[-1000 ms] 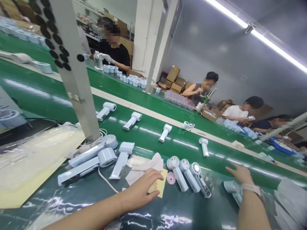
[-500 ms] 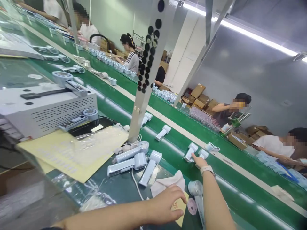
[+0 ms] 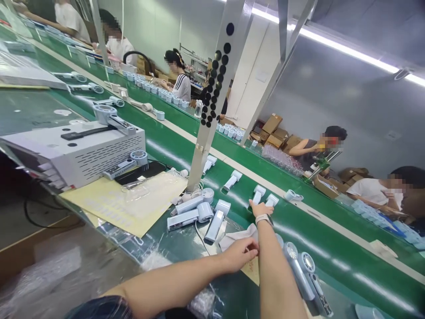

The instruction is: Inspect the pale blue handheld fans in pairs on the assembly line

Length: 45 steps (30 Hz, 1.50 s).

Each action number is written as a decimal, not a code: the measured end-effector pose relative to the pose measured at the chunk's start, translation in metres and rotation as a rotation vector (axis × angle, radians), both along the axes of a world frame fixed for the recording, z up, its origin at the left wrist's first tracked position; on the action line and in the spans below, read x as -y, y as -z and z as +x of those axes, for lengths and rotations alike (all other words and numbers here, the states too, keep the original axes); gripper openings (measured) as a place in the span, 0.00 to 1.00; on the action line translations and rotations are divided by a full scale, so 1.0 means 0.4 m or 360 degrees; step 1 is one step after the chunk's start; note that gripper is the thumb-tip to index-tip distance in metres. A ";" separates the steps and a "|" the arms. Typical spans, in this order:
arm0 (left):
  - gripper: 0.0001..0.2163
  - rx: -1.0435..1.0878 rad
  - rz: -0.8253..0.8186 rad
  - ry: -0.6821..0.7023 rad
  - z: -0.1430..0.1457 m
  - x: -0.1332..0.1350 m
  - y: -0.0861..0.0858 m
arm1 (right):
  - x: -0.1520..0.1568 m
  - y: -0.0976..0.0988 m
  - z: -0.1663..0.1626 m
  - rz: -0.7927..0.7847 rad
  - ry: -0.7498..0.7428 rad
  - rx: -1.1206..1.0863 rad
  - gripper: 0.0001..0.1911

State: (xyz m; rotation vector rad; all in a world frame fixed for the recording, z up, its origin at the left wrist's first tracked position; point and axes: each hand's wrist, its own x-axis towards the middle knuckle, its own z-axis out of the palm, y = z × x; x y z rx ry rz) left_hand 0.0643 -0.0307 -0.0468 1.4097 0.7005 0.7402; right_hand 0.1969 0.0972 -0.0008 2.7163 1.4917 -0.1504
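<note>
My right hand (image 3: 262, 208), with a pale band on its wrist, reaches over the green conveyor belt. Its thumb and fingers straddle the handles of two light-blue handheld fans: a left fan (image 3: 259, 191) and a right fan (image 3: 272, 200), whose handle is mostly hidden under the hand. My left hand (image 3: 241, 254) hovers above a crumpled white cloth (image 3: 234, 238), close beside my right forearm. Its fingers are loosely curled, and a gap shows between them and the thumb. Several more fans, such as one upright fan (image 3: 217, 220), lie on the bench just left of the cloth.
A metal post (image 3: 199, 164) with black round dots rises at the bench edge. Left of it stand a white vented box (image 3: 109, 153) and yellow sheets (image 3: 156, 208). More fans (image 3: 300, 272) lie right of my forearm. Co-workers sit beyond the conveyor belt (image 3: 332, 230).
My right hand and the two fans under it have shifted left along the belt. My left hand's fingers have curled closer to the thumb. The view has turned slightly right.
</note>
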 end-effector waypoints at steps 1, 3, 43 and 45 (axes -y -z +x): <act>0.06 0.0019 -0.0003 -0.0028 0.001 -0.005 0.004 | 0.002 0.002 -0.018 0.0012 0.0036 -0.0004 0.22; 0.08 0.0084 -0.0025 -0.0110 0.001 -0.024 0.009 | 0.003 -0.015 -0.031 0.0034 0.0056 -0.0027 0.21; 0.33 0.1362 -0.0615 -0.0150 -0.114 -0.076 -0.094 | 0.518 0.056 -0.205 0.0782 -0.0352 -0.2439 0.24; 0.32 0.1354 -0.0585 -0.0215 -0.111 -0.069 -0.096 | 0.526 0.059 -0.222 0.0840 -0.0293 -0.2621 0.26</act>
